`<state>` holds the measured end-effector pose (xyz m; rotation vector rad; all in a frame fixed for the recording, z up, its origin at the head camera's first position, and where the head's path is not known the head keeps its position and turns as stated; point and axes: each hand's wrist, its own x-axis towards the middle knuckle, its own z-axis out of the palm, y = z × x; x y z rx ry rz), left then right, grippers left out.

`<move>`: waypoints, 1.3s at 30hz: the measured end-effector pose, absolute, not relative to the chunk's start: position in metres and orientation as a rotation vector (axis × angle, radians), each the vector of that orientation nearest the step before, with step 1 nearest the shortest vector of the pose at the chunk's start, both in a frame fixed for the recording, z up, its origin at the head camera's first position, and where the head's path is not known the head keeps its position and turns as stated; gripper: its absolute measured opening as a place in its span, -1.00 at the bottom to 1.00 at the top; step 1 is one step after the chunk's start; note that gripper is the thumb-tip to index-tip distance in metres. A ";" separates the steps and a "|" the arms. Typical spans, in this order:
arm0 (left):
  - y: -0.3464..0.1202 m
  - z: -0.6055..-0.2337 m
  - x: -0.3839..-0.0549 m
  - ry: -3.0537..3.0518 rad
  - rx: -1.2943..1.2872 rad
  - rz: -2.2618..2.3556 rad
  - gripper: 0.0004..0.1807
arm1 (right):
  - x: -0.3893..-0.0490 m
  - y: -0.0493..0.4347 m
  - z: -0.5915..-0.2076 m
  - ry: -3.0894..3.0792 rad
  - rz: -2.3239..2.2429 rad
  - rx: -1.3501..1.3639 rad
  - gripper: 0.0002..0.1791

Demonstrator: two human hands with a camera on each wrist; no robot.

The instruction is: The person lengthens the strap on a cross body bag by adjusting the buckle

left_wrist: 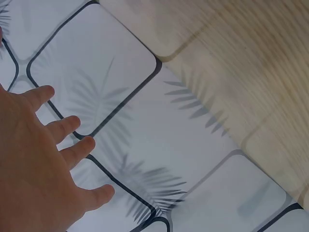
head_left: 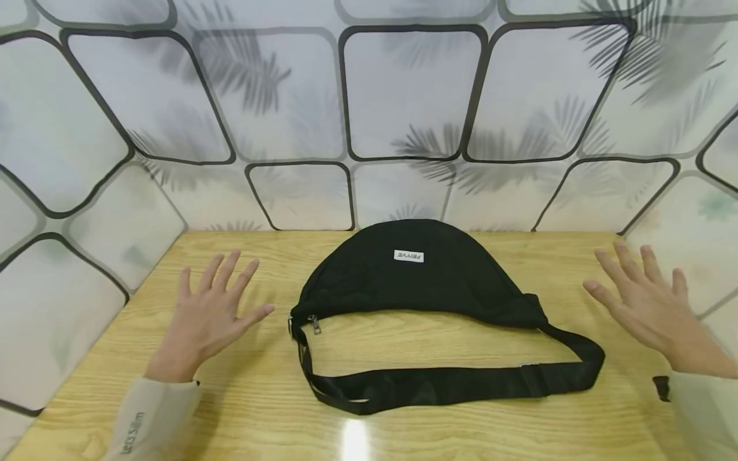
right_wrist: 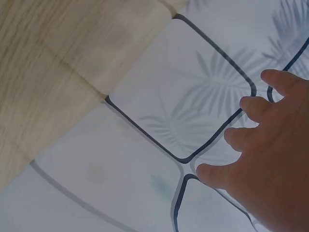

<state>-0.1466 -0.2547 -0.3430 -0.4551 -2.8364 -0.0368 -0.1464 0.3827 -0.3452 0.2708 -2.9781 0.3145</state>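
Observation:
A black waist bag (head_left: pixel 415 282) lies flat on the wooden table, its curved side toward the back wall and a small white label on its front. Its black strap (head_left: pixel 450 386) loops toward the near side, and a metal zipper pull (head_left: pixel 315 325) shows at the left end. To the left of the bag is my left hand (head_left: pixel 210 320), fingers spread, holding nothing. My right hand (head_left: pixel 654 304) is spread the same way to the right of the bag, apart from it. Both wrist views show the left hand (left_wrist: pixel 43 164) and right hand (right_wrist: pixel 270 150) with extended fingers and no object.
The wooden tabletop (head_left: pixel 259 422) meets a patterned wall covering (head_left: pixel 412 96) at the back, with similar panels on the left and right sides. A small dark object (head_left: pixel 662 388), partly hidden, shows beside the right sleeve.

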 end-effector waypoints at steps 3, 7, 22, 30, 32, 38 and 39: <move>-0.253 -0.344 -0.146 -2.820 -0.467 -0.032 -0.09 | -0.147 0.378 -0.345 -2.974 0.318 0.278 -0.21; -0.251 -0.342 -0.144 -2.836 -0.494 -0.036 -0.11 | -0.148 0.372 -0.342 -2.948 0.361 0.315 -0.27; -0.237 -0.341 -0.139 -2.607 -0.786 -0.075 -0.61 | -0.143 0.314 -0.323 -2.708 0.676 0.535 -0.49; -0.235 -0.347 -0.139 -2.655 -0.861 -0.332 -0.72 | -0.136 0.285 -0.317 -2.586 0.998 0.711 -0.64; -0.235 -0.348 -0.139 -2.691 -0.864 -0.414 -0.74 | -0.135 0.278 -0.316 -2.584 1.059 0.744 -0.68; -0.236 -0.348 -0.141 -2.716 -0.919 -0.559 -0.76 | -0.134 0.256 -0.314 -2.599 1.244 0.845 -0.73; -0.236 -0.348 -0.141 -2.713 -0.935 -0.576 -0.77 | -0.135 0.251 -0.314 -2.604 1.264 0.866 -0.74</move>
